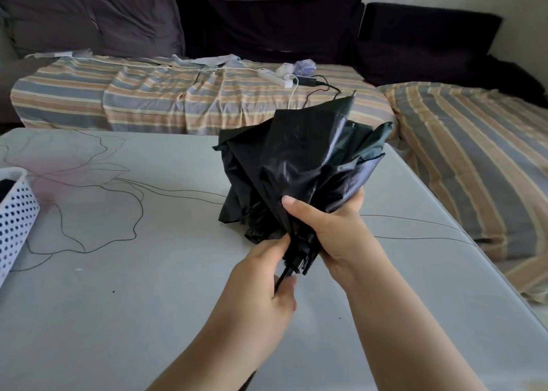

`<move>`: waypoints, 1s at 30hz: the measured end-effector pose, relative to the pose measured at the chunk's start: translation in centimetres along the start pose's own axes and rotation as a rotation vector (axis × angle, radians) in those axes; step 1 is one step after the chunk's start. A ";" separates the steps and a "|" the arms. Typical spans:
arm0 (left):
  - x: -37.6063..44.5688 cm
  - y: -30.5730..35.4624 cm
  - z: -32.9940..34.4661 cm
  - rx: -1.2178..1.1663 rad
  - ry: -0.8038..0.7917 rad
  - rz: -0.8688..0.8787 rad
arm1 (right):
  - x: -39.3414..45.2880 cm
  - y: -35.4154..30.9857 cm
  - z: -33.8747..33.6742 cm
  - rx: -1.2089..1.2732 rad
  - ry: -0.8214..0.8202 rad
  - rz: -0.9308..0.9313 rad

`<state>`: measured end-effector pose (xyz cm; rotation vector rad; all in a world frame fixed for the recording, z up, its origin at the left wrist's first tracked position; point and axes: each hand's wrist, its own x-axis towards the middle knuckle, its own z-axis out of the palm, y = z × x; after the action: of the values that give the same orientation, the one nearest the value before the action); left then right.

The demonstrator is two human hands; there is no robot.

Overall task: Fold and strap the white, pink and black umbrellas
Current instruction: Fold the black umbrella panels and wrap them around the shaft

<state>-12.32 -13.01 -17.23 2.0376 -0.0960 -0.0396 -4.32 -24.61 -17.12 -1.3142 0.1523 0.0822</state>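
Striped bedding runs across the back of the room with dark cushions stacked behind it, and in front sits a pale table printed with a thin line-drawn flower. At the far left edge, a white perforated basket pokes into view with something dark inside, too cropped to name. Moving right along the bedding, a white power strip lies with cables trailing off it.

Now the action, centre right: the black umbrella is up off the table, canopy collapsed but loose, its folds billowing out and its tip pointing away toward the bed. The left hand is curled around the black handle end down low, fingers wrapped tight on it. The right hand clutches the gathered fabric and ribs just above, thumb pressed across the canopy. So the bulk of the umbrella sits above and beyond both grips, unrestrained.

The risk looks plain: those flaps are uneven, and if the person twists or wraps now, fabric could bunch or catch between the ribs, leaving a bundle too fat for the strap. No strap is visible, likely buried in the folds. The white and pink umbrellas are not in sight.
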 end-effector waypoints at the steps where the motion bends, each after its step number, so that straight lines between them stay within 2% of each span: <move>1: 0.0 -0.1 0.2 0.026 -0.004 0.020 | 0.1 0.1 -0.1 -0.018 0.050 0.004; 4: 0.1 -0.7 1.0 0.055 0.006 0.068 | 0.2 0.3 -0.2 -0.037 0.145 -0.007; 10: 0.3 -1.5 1.6 0.124 0.061 0.200 | 0.2 0.1 -0.3 -0.004 0.154 -0.005; 15: 0.1 -1.6 1.9 0.187 0.060 0.250 | 0.0 0.0 -0.4 0.129 0.148 0.035; 19: 0.6 -1.9 0.3 0.165 0.179 0.135 | 0.5 -0.1 -0.3 0.211 0.114 0.033; 22: 1.7 -2.4 -1.8 0.053 0.135 -0.112 | 0.9 0.1 -0.7 0.241 0.078 0.061; 23: 1.8 -2.5 -2.3 0.021 0.124 -0.144 | 0.9 0.3 -0.7 0.244 0.063 0.075; 27: 1.7 -2.3 -2.3 -0.032 0.073 -0.105 | 0.9 1.0 -0.3 0.274 0.022 0.119; 30: 1.8 -2.1 -2.3 -0.033 0.131 -0.097 | 0.9 1.2 0.0 0.293 0.005 0.125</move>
<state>-10.29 -10.21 -18.01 2.0048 0.0857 0.0313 -3.62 -24.35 -18.42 -1.0118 0.2417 0.1575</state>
